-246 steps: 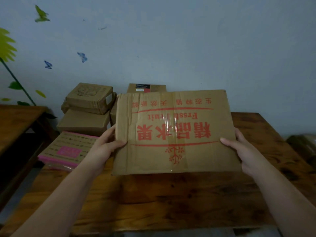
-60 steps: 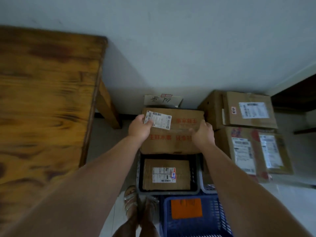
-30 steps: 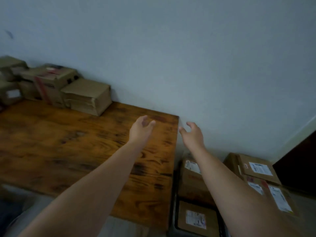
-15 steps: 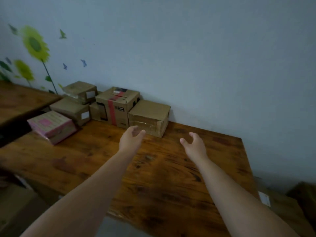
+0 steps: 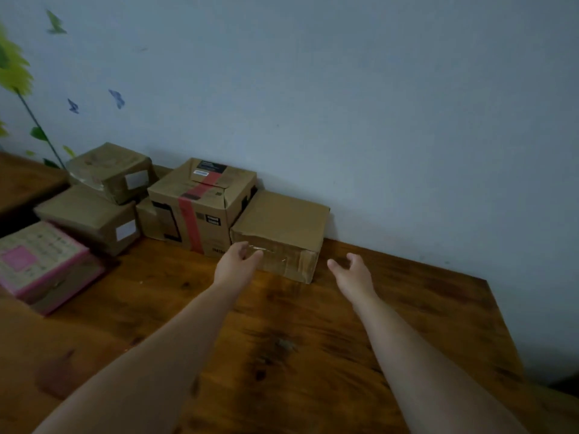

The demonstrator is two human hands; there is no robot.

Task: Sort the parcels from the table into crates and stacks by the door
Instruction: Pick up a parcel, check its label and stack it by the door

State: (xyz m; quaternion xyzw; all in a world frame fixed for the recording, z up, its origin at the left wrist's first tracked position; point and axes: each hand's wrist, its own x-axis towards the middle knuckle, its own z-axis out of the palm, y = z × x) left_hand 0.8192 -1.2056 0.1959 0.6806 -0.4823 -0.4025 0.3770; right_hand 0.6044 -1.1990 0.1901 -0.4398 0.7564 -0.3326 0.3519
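Observation:
A plain brown parcel [image 5: 282, 225] with clear tape on its front lies on the wooden table [image 5: 313, 339] against the wall. My left hand [image 5: 235, 261] is open at its front left corner, fingertips close to the taped face. My right hand [image 5: 351, 272] is open just right of the parcel's front right corner, apart from it. Both hands hold nothing. To its left stands a taller box with red tape [image 5: 200, 202].
Further left are two stacked brown parcels with white labels [image 5: 94, 195] and a pink-edged flat parcel [image 5: 37, 261] near the table's left end. A second wooden table [image 5: 22, 180] stands at far left. The wall runs right behind the parcels.
I set the large flat carton down by the floor stacks, let go, and turned back to the table. In the last half second both open hands moved closer to the plain brown parcel.

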